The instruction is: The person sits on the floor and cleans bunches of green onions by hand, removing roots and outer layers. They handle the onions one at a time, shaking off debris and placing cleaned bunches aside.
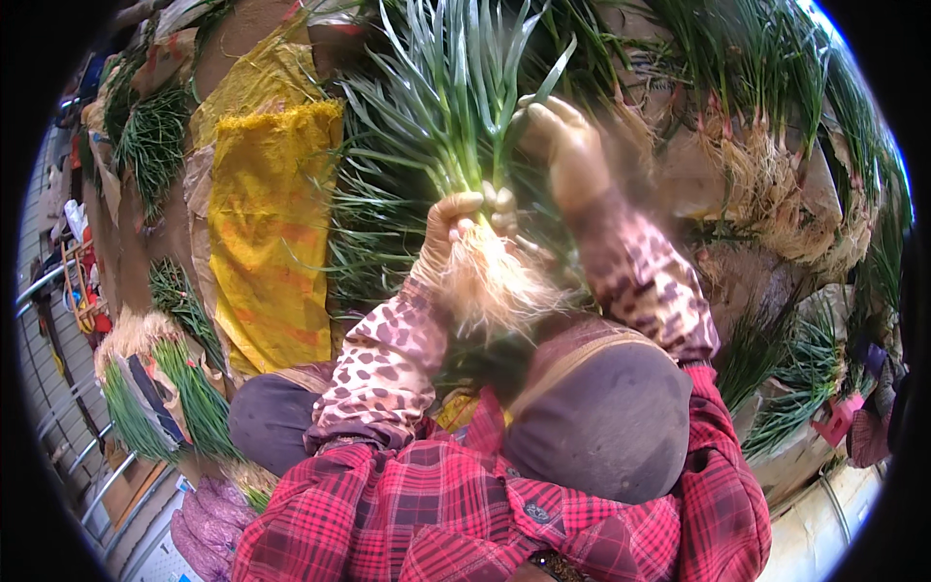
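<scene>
A bunch of green onions [465, 138], with long green leaves and pale stringy roots, stands root end towards me. My left hand [454, 225], in a pale glove, is closed around its white stems just above the roots. To the right of the leaves is my right hand [567, 142], also gloved, raised with bent fingers near one leaf; whether the fingertips touch it cannot be told. Loose green onions [378, 218] lie beneath and to the left of the bunch. Both forearms wear leopard-print sleeve covers.
A yellow woven sack [273, 240] lies at the left. More green onions with long roots [764, 160] are heaped at the right, and bundles [174, 385] lie at the lower left. Purple mesh sacks [211, 527] are nearby. My knees flank the work area.
</scene>
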`<state>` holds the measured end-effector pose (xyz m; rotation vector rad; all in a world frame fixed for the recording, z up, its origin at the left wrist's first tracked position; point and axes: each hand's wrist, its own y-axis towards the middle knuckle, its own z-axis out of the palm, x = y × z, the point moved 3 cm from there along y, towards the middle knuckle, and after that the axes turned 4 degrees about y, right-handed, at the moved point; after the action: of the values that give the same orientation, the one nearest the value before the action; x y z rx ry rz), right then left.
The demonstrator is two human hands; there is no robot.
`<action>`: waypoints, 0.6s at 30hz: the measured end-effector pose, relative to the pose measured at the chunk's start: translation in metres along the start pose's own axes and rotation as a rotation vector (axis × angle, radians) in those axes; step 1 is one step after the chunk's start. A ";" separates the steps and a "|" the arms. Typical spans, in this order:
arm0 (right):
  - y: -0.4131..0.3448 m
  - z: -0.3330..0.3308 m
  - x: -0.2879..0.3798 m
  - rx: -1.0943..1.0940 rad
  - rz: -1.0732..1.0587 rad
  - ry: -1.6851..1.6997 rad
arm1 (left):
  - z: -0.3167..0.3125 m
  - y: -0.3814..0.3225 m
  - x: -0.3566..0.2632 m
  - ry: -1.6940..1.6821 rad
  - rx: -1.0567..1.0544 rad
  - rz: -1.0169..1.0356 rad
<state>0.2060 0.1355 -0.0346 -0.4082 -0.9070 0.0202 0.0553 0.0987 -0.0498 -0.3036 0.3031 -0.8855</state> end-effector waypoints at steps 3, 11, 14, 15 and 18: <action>-0.017 0.013 0.005 0.312 0.271 0.102 | -0.008 -0.002 -0.004 0.058 -0.162 0.016; 0.016 -0.021 0.000 0.132 0.056 -0.489 | -0.006 -0.004 0.003 0.257 -0.326 -0.041; 0.016 -0.003 -0.008 0.285 0.019 -0.555 | -0.005 -0.003 0.004 0.365 -0.342 -0.024; 0.015 -0.003 -0.011 0.195 0.120 -0.604 | -0.005 -0.004 0.006 0.273 -0.356 -0.032; 0.014 -0.006 -0.003 0.024 0.095 -0.703 | 0.002 -0.006 0.008 0.268 -0.401 -0.008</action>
<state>0.2111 0.1458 -0.0446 -0.4276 -1.5763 0.2755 0.0561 0.0889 -0.0465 -0.5583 0.7320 -0.8710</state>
